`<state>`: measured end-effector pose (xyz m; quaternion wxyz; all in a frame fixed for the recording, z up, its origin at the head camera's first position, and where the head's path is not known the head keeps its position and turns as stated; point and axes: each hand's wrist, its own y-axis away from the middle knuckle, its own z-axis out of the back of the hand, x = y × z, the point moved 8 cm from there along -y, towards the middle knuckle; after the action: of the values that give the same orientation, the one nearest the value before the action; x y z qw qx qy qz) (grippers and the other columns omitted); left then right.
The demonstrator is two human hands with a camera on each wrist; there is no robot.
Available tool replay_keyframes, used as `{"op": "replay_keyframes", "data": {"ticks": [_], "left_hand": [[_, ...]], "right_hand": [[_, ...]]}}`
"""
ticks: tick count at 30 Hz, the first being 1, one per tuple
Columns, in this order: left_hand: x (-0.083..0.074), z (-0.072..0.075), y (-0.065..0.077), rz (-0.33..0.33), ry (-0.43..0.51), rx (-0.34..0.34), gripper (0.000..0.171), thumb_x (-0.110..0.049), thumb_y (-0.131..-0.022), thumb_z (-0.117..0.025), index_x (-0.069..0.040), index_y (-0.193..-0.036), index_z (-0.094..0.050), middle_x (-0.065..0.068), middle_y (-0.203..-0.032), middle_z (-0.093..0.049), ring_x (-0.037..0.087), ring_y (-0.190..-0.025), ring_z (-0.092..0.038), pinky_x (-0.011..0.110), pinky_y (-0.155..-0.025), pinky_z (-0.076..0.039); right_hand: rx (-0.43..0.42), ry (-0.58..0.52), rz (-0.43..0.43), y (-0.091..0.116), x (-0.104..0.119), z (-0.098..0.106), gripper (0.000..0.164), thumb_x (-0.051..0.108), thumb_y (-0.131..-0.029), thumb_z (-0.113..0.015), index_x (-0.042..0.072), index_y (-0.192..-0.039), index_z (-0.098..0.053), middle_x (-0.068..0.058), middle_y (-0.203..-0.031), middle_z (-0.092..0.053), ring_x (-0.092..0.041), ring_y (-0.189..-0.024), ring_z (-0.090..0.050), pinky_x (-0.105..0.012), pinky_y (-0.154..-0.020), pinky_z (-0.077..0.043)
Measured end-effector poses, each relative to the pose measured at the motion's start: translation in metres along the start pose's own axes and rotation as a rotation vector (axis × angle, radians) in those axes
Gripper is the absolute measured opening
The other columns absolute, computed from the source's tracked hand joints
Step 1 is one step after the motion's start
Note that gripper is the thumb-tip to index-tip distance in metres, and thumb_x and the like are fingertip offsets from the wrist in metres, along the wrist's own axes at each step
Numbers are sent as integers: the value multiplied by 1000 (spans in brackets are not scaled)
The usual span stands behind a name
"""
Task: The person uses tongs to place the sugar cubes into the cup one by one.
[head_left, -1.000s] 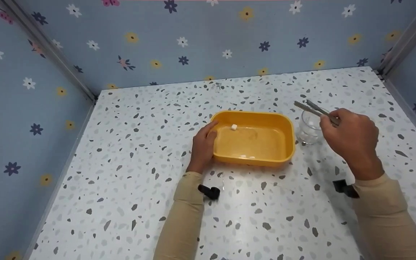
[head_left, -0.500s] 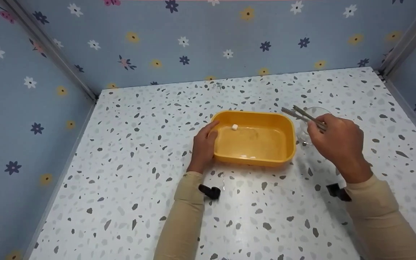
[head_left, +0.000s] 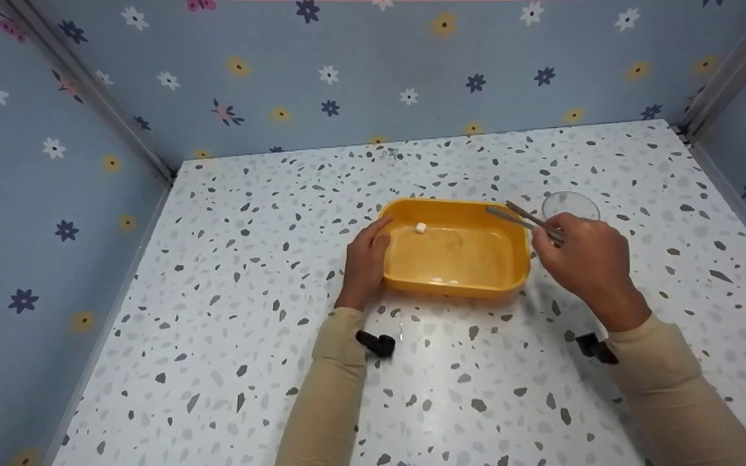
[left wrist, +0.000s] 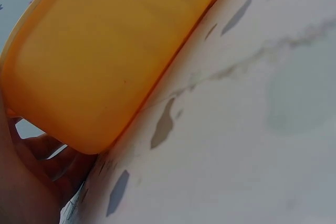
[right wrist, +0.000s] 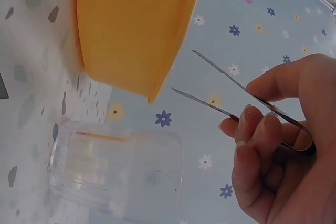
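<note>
My left hand (head_left: 365, 262) holds the left end of a yellow rectangular tub (head_left: 457, 290), also filling much of the left wrist view. A small white cube (head_left: 421, 228) lies near its back left; two white bits (head_left: 444, 281) show by the front wall. My right hand (head_left: 587, 259) pinches metal tweezers (head_left: 528, 223), whose tips are over the tub's back right corner. In the right wrist view the serrated tweezer arms (right wrist: 205, 103) stand apart with nothing between them. A clear glass (right wrist: 115, 166) stands right of the tub, partly hidden behind my right hand in the head view.
The speckled white tabletop (head_left: 250, 259) extends around the tub. Blue flower-patterned panels (head_left: 360, 58) rise at the back and both sides. A black wrist mount (head_left: 376, 344) sits by the left cuff, another (head_left: 596, 348) by the right.
My right hand has moved left and slightly toward me, carrying the tweezers from over the glass to the tub's back right corner. My left hand and the tub stay in place.
</note>
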<state>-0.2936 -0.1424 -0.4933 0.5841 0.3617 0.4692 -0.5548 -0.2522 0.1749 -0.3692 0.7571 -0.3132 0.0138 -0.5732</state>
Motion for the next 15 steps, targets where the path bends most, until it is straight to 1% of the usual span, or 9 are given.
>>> {"op": "replay_keyframes", "data": {"ticks": [5,11,15], "left_hand": [[0,0,0,20,-10,-3,41,-25,-102,-46,-20,-140,-61,0,-142,-56,15,-128,-51,34,-112,-36],[-2,0,0,11,-11,-9,40,-24,-102,-47,-20,-139,-62,0,-141,-57,16,-129,-52,34,-111,-37],[-2,1,1,3,-5,-8,39,-23,-102,-47,-19,-139,-62,1,-142,-57,16,-130,-51,34,-112,-36]], "right_hand": [[26,-19,17,2,4,-7,27,23,-91,-67,-2,-87,-74,-12,-67,-67,-24,-48,-51,-37,-43,-37],[49,-18,21,3,5,-12,25,22,-90,-68,-2,-88,-74,-12,-67,-68,-22,-47,-50,-35,-42,-38],[72,-35,41,4,8,-18,24,22,-90,-69,-2,-88,-74,-10,-66,-66,-21,-47,-48,-34,-42,-37]]}}
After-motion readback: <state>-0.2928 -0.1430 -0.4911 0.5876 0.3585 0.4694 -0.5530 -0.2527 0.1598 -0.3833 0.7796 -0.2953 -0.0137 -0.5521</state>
